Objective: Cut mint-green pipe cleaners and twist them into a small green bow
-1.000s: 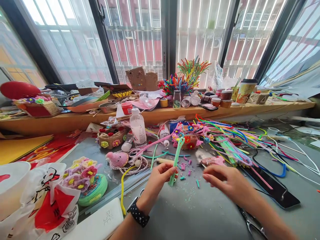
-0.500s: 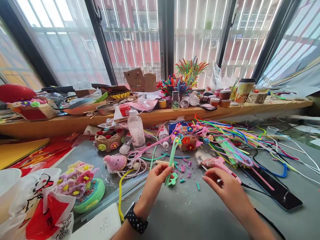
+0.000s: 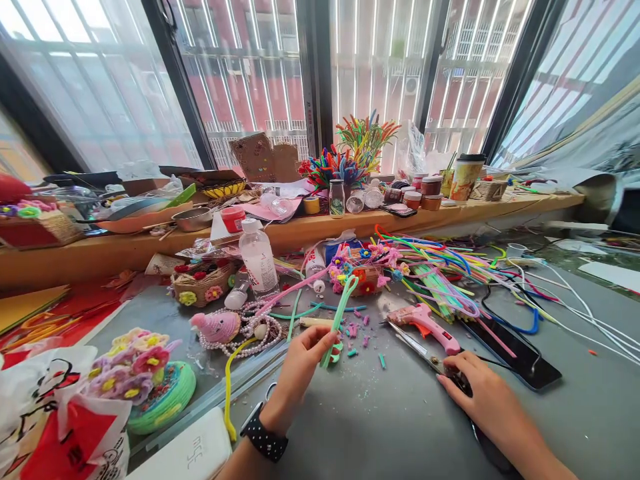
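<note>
My left hand [image 3: 311,347] pinches a light green pipe cleaner [image 3: 342,303] that is bent double, its looped end pointing up and away. Just behind those fingers lies a small green flower-like piece [image 3: 336,351], partly hidden. My right hand [image 3: 483,387] is closed around the dark handle of a pair of scissors [image 3: 413,342], whose silver blades rest on the table pointing left. Beyond the blades lies a pink hot glue gun [image 3: 425,325]. Short purple and teal pipe cleaner snippets [image 3: 356,331] are scattered between the hands.
Long pipe cleaners [image 3: 440,267] are heaped at the back right, beside a black phone [image 3: 520,353]. A clear bottle [image 3: 259,260], a pink crocheted figure [image 3: 217,328], bead strings and a flower-topped green piece [image 3: 170,393] stand left. A white power bank [image 3: 187,447] lies nearest.
My right hand has moved right and nearer to me, onto the scissors' handle, and the blades now show. My left hand keeps its pinch on the pipe cleaner. The view has shifted right.
</note>
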A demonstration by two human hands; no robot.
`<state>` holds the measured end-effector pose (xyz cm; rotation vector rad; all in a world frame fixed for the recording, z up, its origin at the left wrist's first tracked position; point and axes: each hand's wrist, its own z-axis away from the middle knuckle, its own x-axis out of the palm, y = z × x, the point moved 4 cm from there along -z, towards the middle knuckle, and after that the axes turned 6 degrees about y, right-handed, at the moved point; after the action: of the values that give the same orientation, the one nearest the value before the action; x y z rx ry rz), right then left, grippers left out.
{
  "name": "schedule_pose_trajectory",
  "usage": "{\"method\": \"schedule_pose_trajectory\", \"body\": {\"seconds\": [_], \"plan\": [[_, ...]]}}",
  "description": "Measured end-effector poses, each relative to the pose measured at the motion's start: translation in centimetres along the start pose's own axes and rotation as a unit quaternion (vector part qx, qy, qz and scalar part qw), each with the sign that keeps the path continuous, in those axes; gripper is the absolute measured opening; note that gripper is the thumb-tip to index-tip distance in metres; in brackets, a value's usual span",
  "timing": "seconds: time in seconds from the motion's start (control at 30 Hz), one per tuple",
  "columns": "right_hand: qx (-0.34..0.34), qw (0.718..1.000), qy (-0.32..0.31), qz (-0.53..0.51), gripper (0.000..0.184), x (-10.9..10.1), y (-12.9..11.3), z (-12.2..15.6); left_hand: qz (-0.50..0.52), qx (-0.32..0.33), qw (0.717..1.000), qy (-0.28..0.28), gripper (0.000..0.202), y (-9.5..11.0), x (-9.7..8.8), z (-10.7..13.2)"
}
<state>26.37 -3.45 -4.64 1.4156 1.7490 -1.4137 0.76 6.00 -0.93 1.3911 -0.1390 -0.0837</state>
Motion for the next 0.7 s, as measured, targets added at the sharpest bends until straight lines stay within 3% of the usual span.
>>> {"method": "schedule_pose_trajectory", "body": {"seconds": [0.3, 0.37, 0.43, 0.5, 0.6, 0.7], "plan": [[-0.061, 0.997, 0.041, -0.016, 0.018, -0.8, 0.4, 0.2, 0.024, 0.001, 1.000, 0.002, 0.028, -0.1, -0.3, -0.2], [-0.051, 0.995, 0.069, -0.043, 0.022, -1.3, -1.0, -1.1, 0.030, -0.010, 0.999, -0.005, 0.029, -0.1, -0.1, -0.1], [-0.043, 0.990, 0.054, -0.124, 0.023, -1.1, -3.8, -2.9, 0.034, -0.010, 0.999, -0.009, 0.029, 0.0, 0.0, 0.0], [-0.035, 0.967, 0.003, -0.251, 0.026, -0.1, -7.6, -4.9, 0.038, 0.006, 0.999, -0.008, 0.029, 0.3, 0.0, 0.2], [-0.031, 0.902, -0.099, -0.419, 0.025, 2.7, -12.9, -7.4, 0.031, 0.032, 0.999, -0.014, 0.028, 0.6, -0.1, 0.1], [0.013, 0.839, -0.111, -0.533, 0.024, 5.0, -15.4, -8.6, 0.021, 0.033, 0.999, -0.011, 0.028, 0.3, -0.4, -0.2]]}}
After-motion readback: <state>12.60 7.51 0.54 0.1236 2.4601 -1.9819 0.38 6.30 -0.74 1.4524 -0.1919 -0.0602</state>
